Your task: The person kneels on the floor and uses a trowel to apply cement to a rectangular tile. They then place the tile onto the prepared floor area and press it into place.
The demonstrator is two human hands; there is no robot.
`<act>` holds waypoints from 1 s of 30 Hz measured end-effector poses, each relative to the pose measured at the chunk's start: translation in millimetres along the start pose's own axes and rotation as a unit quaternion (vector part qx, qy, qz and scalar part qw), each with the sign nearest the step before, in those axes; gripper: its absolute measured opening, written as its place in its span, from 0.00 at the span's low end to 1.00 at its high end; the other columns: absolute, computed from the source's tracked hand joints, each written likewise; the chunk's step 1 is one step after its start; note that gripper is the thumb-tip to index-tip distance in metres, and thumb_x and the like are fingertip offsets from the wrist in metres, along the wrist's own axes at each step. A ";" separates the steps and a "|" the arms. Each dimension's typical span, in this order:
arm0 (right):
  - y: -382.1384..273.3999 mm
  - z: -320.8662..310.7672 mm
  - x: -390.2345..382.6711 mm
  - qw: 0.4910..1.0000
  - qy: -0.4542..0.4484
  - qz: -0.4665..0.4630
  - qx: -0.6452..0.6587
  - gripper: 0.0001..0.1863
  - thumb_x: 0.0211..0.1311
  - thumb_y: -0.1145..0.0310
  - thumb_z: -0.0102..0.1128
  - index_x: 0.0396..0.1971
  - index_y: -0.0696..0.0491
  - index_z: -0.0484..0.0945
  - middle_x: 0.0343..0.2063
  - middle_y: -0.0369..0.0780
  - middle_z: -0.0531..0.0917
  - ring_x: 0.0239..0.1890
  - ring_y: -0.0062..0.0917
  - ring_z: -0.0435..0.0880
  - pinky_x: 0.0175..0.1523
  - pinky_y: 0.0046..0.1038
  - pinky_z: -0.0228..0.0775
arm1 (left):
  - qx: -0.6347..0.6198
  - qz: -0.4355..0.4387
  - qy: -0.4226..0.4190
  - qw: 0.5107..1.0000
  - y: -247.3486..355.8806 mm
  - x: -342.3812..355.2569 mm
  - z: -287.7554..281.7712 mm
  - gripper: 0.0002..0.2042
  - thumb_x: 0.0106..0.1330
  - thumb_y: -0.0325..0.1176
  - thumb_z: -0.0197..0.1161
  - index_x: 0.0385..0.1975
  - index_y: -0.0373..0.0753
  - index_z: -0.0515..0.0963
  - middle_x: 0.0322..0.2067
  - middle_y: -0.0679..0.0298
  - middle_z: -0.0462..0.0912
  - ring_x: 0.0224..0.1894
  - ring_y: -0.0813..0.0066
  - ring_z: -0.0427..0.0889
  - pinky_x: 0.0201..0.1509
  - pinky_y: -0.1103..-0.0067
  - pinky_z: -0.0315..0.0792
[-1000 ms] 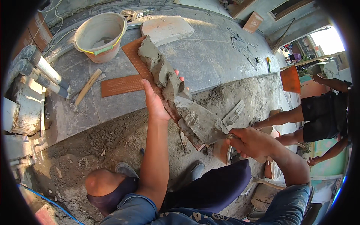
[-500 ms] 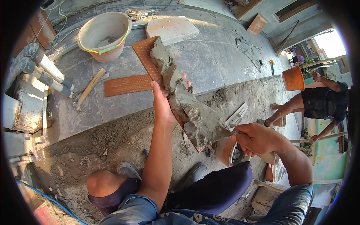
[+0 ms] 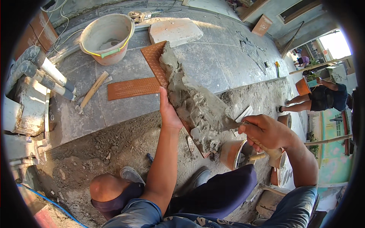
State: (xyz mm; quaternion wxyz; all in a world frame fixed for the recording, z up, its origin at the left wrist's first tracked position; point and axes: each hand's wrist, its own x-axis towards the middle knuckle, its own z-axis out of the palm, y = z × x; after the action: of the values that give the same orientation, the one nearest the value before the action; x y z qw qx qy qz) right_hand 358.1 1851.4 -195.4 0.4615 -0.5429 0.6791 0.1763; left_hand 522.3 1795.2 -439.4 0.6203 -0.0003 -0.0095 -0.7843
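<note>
My left hand (image 3: 170, 114) supports a long brown patterned tile (image 3: 153, 57) from its near-left edge, tilted up off the ground. Thick wet grey mortar (image 3: 197, 102) covers most of its upper face; the far-left corner shows bare. My right hand (image 3: 264, 133) is closed round the handle of a trowel (image 3: 231, 124), whose blade presses into the mortar near the tile's right end and is mostly buried. Behind my left hand, a second brown tile (image 3: 131, 88) lies flat on the dark tiled floor. A wooden-handled hammer (image 3: 94, 88) rests left of it.
A mortar-stained bucket (image 3: 116, 59) stands at the back left beside a pale slab (image 3: 175, 31). Pipes (image 3: 53, 66) rise at far left. An orange bucket (image 3: 228, 154) sits by my right knee on rough soil (image 3: 91, 152). At right, a person (image 3: 327, 97) carries an orange pail (image 3: 303, 86).
The trowel has worked the mortar, which lies wider over the tile's middle. Tile and left hand shifted slightly right and nearer. The person with the pail has moved farther off.
</note>
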 end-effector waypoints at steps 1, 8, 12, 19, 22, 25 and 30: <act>-0.7 -5.7 0.2 0.999 0.030 -0.026 0.029 0.20 0.73 0.56 0.45 0.35 0.60 0.73 0.19 0.38 0.79 0.18 0.19 0.79 0.25 0.24 0.72 | -0.007 0.008 0.039 0.999 0.0 -0.1 2.1 0.34 0.68 0.63 0.47 0.61 0.40 0.67 0.54 0.57 0.76 0.52 0.60 0.77 0.53 0.62 0.74; -4.1 -22.4 19.3 0.970 0.163 -0.114 -0.136 0.15 0.70 0.60 0.51 0.35 0.59 0.74 0.17 0.42 0.76 0.17 0.26 0.78 0.25 0.30 0.70 | -0.002 0.006 0.104 0.995 -4.7 2.5 2.6 0.31 0.68 0.60 0.50 0.60 0.41 0.68 0.53 0.60 0.77 0.51 0.61 0.79 0.55 0.61 0.73; 28.9 -40.8 10.0 0.853 0.298 -0.248 -0.350 0.12 0.60 0.63 0.61 0.35 0.56 0.75 0.24 0.45 0.80 0.30 0.43 0.81 0.34 0.39 0.71 | -0.026 -0.065 0.069 0.995 6.9 0.3 -1.5 0.30 0.69 0.57 0.49 0.61 0.39 0.67 0.53 0.55 0.77 0.54 0.56 0.77 0.58 0.58 0.71; 28.7 -7.5 -12.4 0.907 0.233 -0.113 -0.331 0.12 0.63 0.60 0.59 0.35 0.55 0.75 0.24 0.47 0.82 0.29 0.45 0.82 0.34 0.44 0.71 | -0.020 -0.082 0.094 0.992 2.2 5.1 -7.0 0.30 0.68 0.59 0.47 0.56 0.38 0.70 0.47 0.54 0.80 0.48 0.56 0.80 0.53 0.61 0.75; 23.2 5.2 -22.9 0.928 0.225 -0.080 -0.285 0.12 0.64 0.61 0.58 0.33 0.56 0.74 0.24 0.50 0.81 0.30 0.47 0.81 0.35 0.45 0.70 | 0.018 -0.040 0.126 0.991 -2.4 7.6 -14.5 0.28 0.69 0.59 0.47 0.53 0.39 0.72 0.44 0.56 0.80 0.45 0.59 0.80 0.50 0.62 0.76; 11.4 15.4 -29.4 0.938 0.217 -0.083 -0.258 0.12 0.65 0.63 0.56 0.33 0.58 0.72 0.23 0.51 0.79 0.30 0.50 0.80 0.35 0.46 0.68 | 0.020 -0.041 0.062 0.997 -2.4 8.2 -32.1 0.33 0.69 0.62 0.44 0.58 0.37 0.69 0.50 0.52 0.77 0.51 0.56 0.77 0.56 0.59 0.72; 28.6 64.2 -33.0 0.943 0.262 -0.151 -0.139 0.15 0.65 0.65 0.56 0.42 0.61 0.67 0.30 0.51 0.77 0.37 0.49 0.78 0.42 0.43 0.68 | 0.058 0.096 0.131 0.985 -2.2 8.7 -7.3 0.38 0.65 0.69 0.44 0.55 0.36 0.70 0.48 0.55 0.78 0.49 0.59 0.77 0.55 0.61 0.73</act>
State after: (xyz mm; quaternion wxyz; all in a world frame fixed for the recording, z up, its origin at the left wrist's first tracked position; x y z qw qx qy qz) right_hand 359.8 1927.9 -208.8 0.2082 -0.7249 0.6548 0.0482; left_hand 518.3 1787.0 -446.6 0.6877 0.1377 0.0263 -0.7123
